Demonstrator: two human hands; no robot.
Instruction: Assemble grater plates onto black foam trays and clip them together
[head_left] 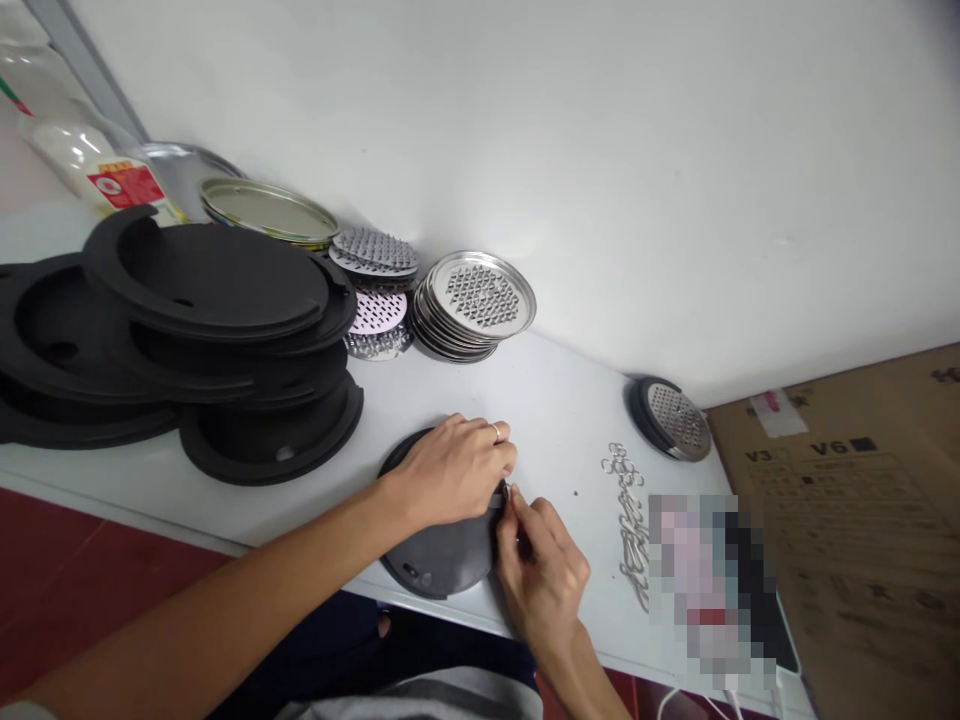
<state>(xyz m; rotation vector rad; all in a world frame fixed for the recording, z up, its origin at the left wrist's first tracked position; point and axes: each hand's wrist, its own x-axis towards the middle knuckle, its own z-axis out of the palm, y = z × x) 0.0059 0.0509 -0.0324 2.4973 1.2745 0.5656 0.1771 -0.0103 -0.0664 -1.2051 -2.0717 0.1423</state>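
Note:
A round black disc (446,558) with a small slot and hole near its front lies on the white table. My left hand (459,468), wearing a ring, is closed over the disc's far right part, fingers curled at its edge. My right hand (544,565) pinches a small shiny metal piece (508,492) against the disc's right edge, close to the left fingertips. The fingers hide most of that piece, so its kind does not show. To the right lie several metal rings (616,460) and a row of bent metal clips or links (634,535).
Black round holders (217,280) are piled at left. Behind them stand a tin lid (270,210), perforated grater discs (375,250) and a stack of rimmed metal grater plates (484,295). One black-edged grater disc (679,422) rests near the cardboard box (847,520). A blurred patch covers the right front.

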